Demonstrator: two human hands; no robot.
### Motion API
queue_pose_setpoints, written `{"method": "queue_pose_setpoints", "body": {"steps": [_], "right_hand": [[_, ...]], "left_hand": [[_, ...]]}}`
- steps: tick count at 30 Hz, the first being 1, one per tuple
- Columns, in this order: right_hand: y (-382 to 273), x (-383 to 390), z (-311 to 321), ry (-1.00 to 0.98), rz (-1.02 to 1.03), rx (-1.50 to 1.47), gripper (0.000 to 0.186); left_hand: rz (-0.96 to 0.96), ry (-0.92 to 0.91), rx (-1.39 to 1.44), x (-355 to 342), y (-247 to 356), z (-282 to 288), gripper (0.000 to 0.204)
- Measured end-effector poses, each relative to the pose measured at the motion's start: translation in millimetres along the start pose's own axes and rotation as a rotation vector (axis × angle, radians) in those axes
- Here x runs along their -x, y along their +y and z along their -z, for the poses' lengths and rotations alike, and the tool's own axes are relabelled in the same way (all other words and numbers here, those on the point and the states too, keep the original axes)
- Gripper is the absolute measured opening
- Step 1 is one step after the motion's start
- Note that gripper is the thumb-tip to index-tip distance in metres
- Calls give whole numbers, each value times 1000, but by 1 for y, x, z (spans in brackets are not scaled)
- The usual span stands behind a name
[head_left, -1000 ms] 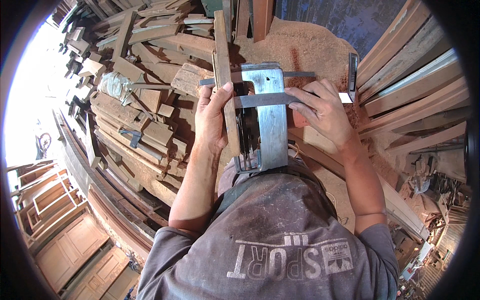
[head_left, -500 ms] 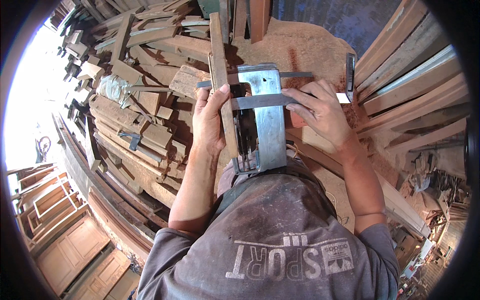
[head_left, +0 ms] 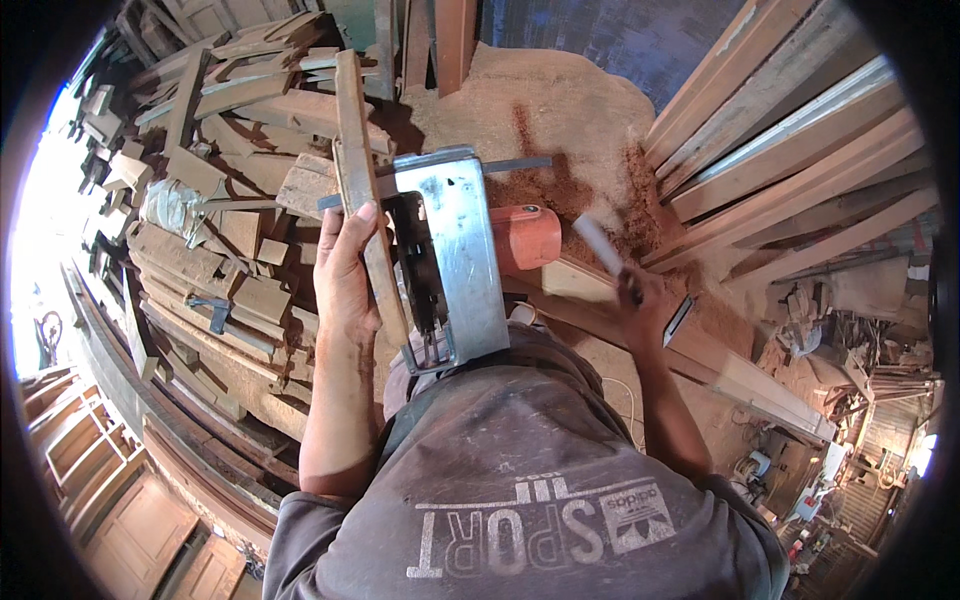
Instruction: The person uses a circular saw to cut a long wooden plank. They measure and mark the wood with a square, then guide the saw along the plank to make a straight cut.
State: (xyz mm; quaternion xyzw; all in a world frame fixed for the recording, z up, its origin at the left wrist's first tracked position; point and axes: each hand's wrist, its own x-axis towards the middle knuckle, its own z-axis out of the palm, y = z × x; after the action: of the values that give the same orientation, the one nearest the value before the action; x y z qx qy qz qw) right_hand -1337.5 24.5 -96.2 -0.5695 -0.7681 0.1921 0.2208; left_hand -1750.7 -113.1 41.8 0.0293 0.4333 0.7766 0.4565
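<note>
A circular saw with a shiny metal base plate (head_left: pixel 462 255) rests upturned against my lap. Its orange motor housing (head_left: pixel 527 238) shows on the right, and the blade slot lies in shadow. A long wooden strip (head_left: pixel 362 200) stands along the plate's left side, on a dark metal guide bar (head_left: pixel 518 164) that runs crosswise. My left hand (head_left: pixel 345 265) is closed round the strip, thumb on top. Apart from the saw, to its right, my right hand (head_left: pixel 645 305) is closed on a try square (head_left: pixel 598 243); its blade is blurred by motion, and its stock shows beyond the hand.
Stacked wood offcuts (head_left: pixel 220 270) fill the left side. Long planks (head_left: pixel 780 150) lean at the upper right. Sawdust (head_left: pixel 560 90) covers the ground ahead, and a long beam (head_left: pixel 700 365) lies beyond my right hand. Panelled doors (head_left: pixel 140 520) stand at the lower left.
My right hand has moved the try square off the base plate, to the right and nearer to me, turning it. My left hand keeps its grip on the strip. The whole view has shifted.
</note>
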Motion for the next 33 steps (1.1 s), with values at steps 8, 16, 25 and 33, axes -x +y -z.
{"method": "queue_pose_setpoints", "body": {"steps": [8,16,25,33], "right_hand": [[-18,46,-18,9,330,283,35],[-127,-88,-25,-323,-252,-869,29],[-185,-200,-101,-1306,-185,-1053,27],[-167,-200,-125,-1223,-265,-970,27]], "left_hand": [[18,-3,23,-1,0,7,28],[6,53,-35,-1,-1,2,22],[-42,12,-144,-11,-4,9,22],[12,-37,-20,-14,-9,8,30]]}}
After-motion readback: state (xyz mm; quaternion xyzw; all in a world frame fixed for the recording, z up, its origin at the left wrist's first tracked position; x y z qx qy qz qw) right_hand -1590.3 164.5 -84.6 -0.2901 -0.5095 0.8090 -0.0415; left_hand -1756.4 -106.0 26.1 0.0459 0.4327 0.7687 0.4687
